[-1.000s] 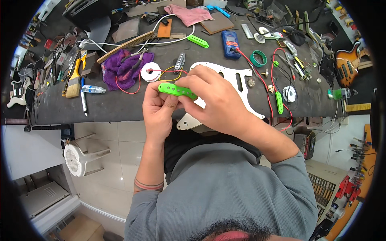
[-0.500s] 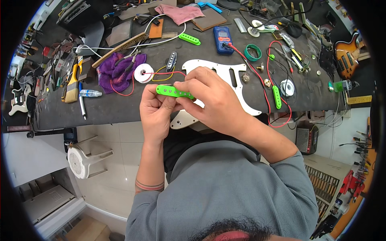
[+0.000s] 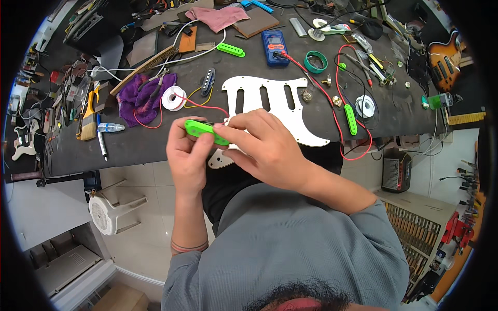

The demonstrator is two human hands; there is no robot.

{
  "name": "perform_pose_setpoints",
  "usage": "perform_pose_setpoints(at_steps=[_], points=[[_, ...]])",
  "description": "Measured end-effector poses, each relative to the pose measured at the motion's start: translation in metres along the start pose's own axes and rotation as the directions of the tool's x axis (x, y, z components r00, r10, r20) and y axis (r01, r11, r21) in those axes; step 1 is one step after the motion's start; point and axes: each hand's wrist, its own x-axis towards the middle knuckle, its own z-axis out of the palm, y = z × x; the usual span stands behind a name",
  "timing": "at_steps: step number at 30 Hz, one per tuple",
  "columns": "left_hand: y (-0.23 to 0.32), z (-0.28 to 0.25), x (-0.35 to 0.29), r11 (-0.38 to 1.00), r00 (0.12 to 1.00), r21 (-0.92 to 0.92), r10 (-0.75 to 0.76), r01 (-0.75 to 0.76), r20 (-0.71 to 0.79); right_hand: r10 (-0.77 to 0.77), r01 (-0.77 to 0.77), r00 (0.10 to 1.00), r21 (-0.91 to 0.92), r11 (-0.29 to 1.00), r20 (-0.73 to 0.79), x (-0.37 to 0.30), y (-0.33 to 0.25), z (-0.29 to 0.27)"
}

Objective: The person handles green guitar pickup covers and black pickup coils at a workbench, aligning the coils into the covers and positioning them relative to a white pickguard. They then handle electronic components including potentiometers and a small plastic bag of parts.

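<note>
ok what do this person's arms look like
Grey textured sleeves end around the elbows. The forearms are bare; the left one has thin dark and reddish bands near the sleeve, inked or worn, I can't tell. No gloves show.

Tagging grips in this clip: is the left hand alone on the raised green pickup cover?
No, the left hand and the right hand both have fingers on the green pickup cover.
</note>
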Motion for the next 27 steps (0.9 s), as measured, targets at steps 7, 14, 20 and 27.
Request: perform_pose_setpoints(at_steps=[7, 14, 20, 27], points=[[0.021, -0.047, 0.009, 0.983, 0.989, 0.182, 0.027, 0.0, -0.144, 0.265, -0.275, 0.961, -0.169, 0.947, -0.077, -0.044, 0.021, -0.073], [0.011, -0.062, 0.006, 0.957, 0.985, 0.288, 0.032, 0.019, -0.169, 0.316, -0.273, 0.941, -0.278, 0.921, 0.122, -0.052, 0.019, -0.086], [0.01, -0.053, -0.001, 0.952, 0.981, 0.304, 0.093, -0.037, -0.172, 0.078, -0.017, 0.948, -0.196, 0.98, 0.309, -0.014, 0.024, -0.02], [0.017, -0.067, -0.028, 0.981, 0.982, 0.194, 0.021, 0.016, -0.186, -0.103, 0.28, 0.794, -0.21, 0.937, 0.599, 0.064, 0.078, -0.006]])
